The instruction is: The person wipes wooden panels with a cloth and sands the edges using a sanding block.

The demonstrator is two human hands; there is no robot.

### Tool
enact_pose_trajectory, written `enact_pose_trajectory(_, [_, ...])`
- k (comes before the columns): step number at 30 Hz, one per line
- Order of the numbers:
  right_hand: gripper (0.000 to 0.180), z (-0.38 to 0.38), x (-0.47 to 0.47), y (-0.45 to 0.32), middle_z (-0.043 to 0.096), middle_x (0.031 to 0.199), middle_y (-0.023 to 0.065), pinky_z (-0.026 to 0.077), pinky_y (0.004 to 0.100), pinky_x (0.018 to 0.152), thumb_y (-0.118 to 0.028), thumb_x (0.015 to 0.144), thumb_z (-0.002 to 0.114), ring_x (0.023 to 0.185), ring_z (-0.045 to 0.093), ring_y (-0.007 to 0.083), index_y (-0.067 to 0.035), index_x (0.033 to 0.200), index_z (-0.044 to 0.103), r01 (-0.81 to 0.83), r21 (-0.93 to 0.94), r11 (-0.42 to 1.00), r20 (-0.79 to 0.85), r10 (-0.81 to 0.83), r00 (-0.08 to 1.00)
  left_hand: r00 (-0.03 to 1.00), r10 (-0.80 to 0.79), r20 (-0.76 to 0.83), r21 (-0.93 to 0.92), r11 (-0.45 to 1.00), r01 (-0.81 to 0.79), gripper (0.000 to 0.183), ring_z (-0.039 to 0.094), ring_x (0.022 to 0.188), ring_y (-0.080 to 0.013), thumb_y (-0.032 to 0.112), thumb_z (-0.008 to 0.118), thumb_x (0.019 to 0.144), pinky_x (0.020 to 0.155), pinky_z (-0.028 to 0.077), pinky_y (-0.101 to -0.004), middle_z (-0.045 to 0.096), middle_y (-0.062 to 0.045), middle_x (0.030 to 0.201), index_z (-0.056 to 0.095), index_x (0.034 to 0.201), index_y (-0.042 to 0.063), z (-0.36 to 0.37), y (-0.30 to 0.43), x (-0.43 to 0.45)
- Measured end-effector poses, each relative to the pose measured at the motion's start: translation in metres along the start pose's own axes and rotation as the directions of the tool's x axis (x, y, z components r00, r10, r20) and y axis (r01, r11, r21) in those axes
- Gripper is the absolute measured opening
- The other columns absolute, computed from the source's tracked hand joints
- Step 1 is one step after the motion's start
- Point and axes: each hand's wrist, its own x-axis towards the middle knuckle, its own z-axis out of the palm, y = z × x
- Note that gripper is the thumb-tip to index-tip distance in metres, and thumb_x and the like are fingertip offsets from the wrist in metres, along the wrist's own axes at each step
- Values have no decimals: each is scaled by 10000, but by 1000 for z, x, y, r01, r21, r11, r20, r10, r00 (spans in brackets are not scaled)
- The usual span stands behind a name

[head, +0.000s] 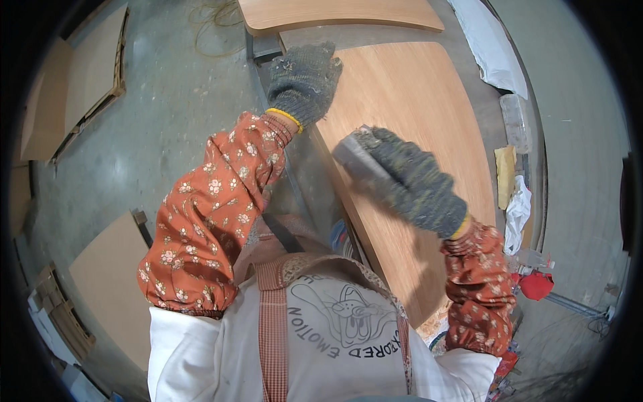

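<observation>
A wood-grain panel (417,95) with a curved right edge lies before me on a workbench. My left hand (304,80), in a dark grey knitted glove, grips the panel's far left corner; its fingertips are hidden. My right hand (417,181), gloved alike, is over the middle of the panel. It is closed around a grey block (362,158), perhaps a sanding block, somewhat blurred, that appears to rest on the panel's face near the left edge.
Beyond lies a second wood-grain panel (346,12). Along the bench's right side are white wrapping (495,45), a yellow piece (505,176), a white plastic bag (517,213), a clear bottle (535,259) and a red object (536,285). A yellow hose (216,25) and stacked boards (95,65) occupy the floor leftward.
</observation>
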Motion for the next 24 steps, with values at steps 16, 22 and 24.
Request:
enact_pose_trajectory(16, [618, -10, -38, -50, 412, 1332, 279, 390, 459, 746, -285, 763, 615, 857, 481, 319, -21, 1301, 464, -296, -212, 931, 238, 343, 909, 999, -12, -30, -32, 999, 11, 400, 566, 1018, -336, 365, 483, 906, 904, 414, -458, 619, -149, 1088, 590, 1163, 77, 0, -4, -3])
enact_pose_trajectory(22, [602, -15, -49, -50, 397, 1362, 253, 364, 479, 771, -293, 778, 612, 918, 470, 338, -64, 1314, 459, -261, -298, 918, 164, 318, 934, 997, -49, 60, 12, 999, 48, 403, 566, 1028, -333, 370, 481, 906, 911, 413, -459, 620, -154, 1097, 592, 1159, 76, -4, -2, 3])
enact_pose_trajectory(24, [601, -10, -38, -68, 391, 1379, 244, 363, 475, 788, -285, 786, 609, 947, 477, 349, -79, 1327, 451, -342, -293, 893, 194, 406, 893, 993, -70, 96, -16, 997, 72, 400, 567, 1027, -333, 367, 483, 906, 909, 415, -454, 620, -155, 1097, 594, 1157, 75, -9, 5, 2])
